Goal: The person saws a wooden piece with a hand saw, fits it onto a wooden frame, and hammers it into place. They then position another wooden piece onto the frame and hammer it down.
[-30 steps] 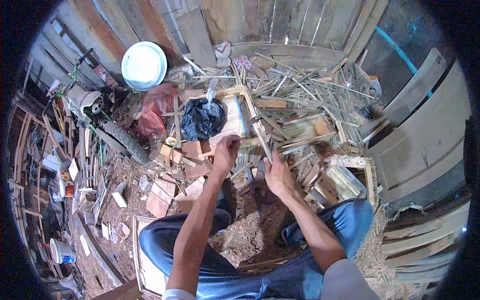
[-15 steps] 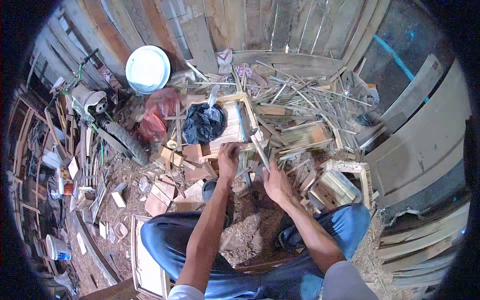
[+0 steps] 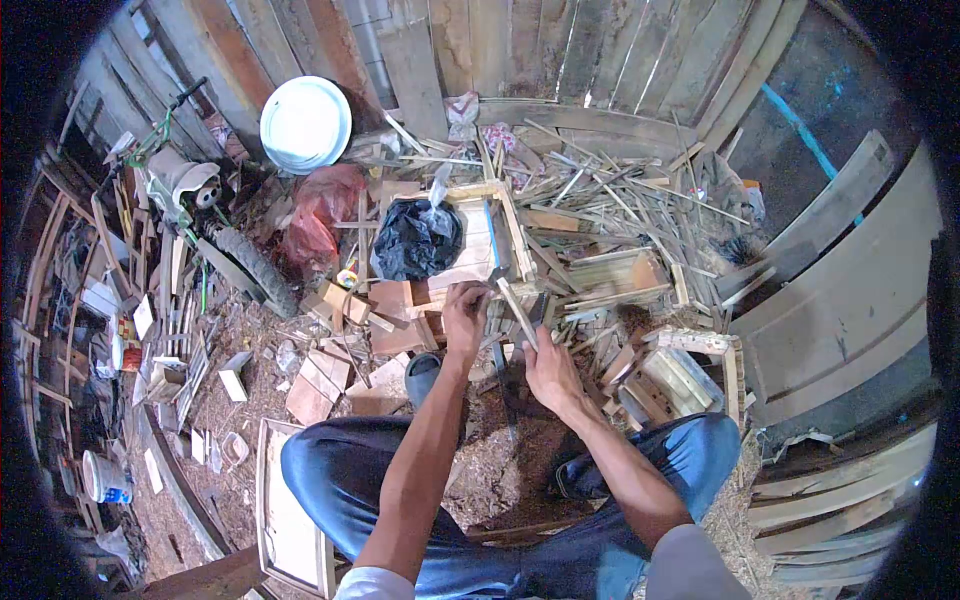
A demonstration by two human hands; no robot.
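My right hand (image 3: 552, 372) is closed around the pale wooden handle of a hammer (image 3: 518, 315). Its small dark head lies at the far end, close to the fingers of my left hand (image 3: 465, 315). Those fingers are curled together at the near edge of a wooden frame-like box (image 3: 515, 235); whatever they pinch is too small to make out. A black plastic bag (image 3: 415, 240) lies in the left part of the box, and a blue strip runs along its right inner side.
Wood offcuts (image 3: 320, 388) and thin sticks (image 3: 620, 190) litter the ground. A wooden crate (image 3: 735, 370) stands at right. A motorbike (image 3: 190, 190), a white basin (image 3: 305, 125), a red plastic bag (image 3: 325, 205) and a white bucket (image 3: 103, 478) are around me. A framed panel (image 3: 285, 500) leans by my left knee.
The view has shifted slightly. The hammer's head has come a little lower and left, nearer my left fingers, which stay at the box's edge.
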